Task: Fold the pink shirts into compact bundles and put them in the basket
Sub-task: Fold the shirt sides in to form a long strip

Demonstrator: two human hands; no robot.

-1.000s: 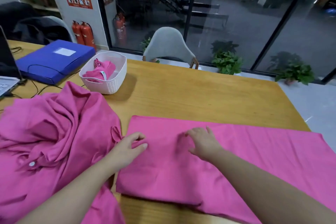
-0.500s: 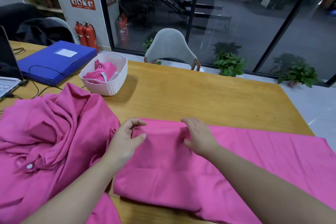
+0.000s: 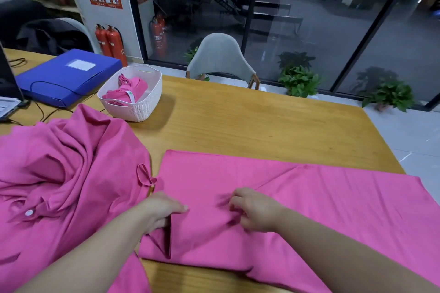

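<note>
A pink shirt (image 3: 321,204) lies folded into a long flat strip across the wooden table (image 3: 250,126), running from the middle to the right edge. My left hand (image 3: 159,211) grips the strip's left end, thumb on top and fingers tucked under a raised flap. My right hand (image 3: 256,208) pinches the cloth beside it, with creases running out from its curled fingers. A heap of crumpled pink shirts (image 3: 64,181) lies at the left. The white woven basket (image 3: 140,109) stands at the back left with a folded pink bundle (image 3: 128,90) inside.
A blue file box (image 3: 64,74) and cables lie behind the heap, with a laptop edge (image 3: 7,102) at the far left. A grey chair (image 3: 220,59) stands beyond the table's far edge. The table's right edge drops to a tiled floor with potted plants.
Both hands slid from the shirt's far edge back toward me and now bunch the cloth at its left end. A flap has lifted under my left hand.
</note>
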